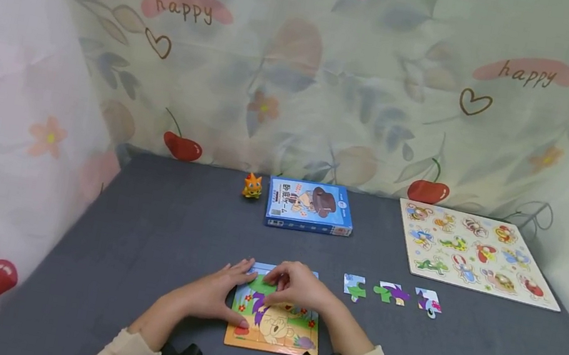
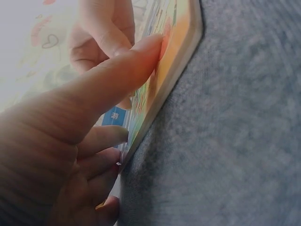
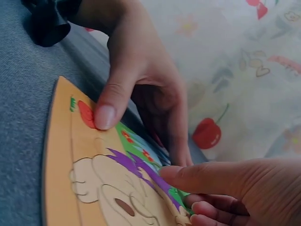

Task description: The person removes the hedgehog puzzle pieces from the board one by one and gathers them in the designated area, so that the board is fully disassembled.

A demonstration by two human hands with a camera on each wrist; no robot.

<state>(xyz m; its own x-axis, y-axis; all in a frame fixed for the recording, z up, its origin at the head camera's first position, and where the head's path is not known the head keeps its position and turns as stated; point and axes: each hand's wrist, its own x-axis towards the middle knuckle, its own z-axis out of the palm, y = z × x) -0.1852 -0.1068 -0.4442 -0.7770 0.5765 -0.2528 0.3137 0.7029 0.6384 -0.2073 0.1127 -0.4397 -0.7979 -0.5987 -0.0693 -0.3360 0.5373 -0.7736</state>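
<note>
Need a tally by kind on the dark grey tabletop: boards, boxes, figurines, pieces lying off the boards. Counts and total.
Boards: 2 (rectangular orange-and-green cartoon jigsaw, large white rectangular bug-picture board)
Boxes: 1 (blue rectangular box)
Figurines: 1 (small orange spiky figurine)
Loose pieces: 3 (multicoloured interlocking jigsaw pieces)
Total: 7

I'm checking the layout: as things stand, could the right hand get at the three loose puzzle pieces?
Probably yes: the loose pieces lie uncovered to the right of the puzzle board, with nothing visibly blocking the right hand, which is at the board now.
</note>
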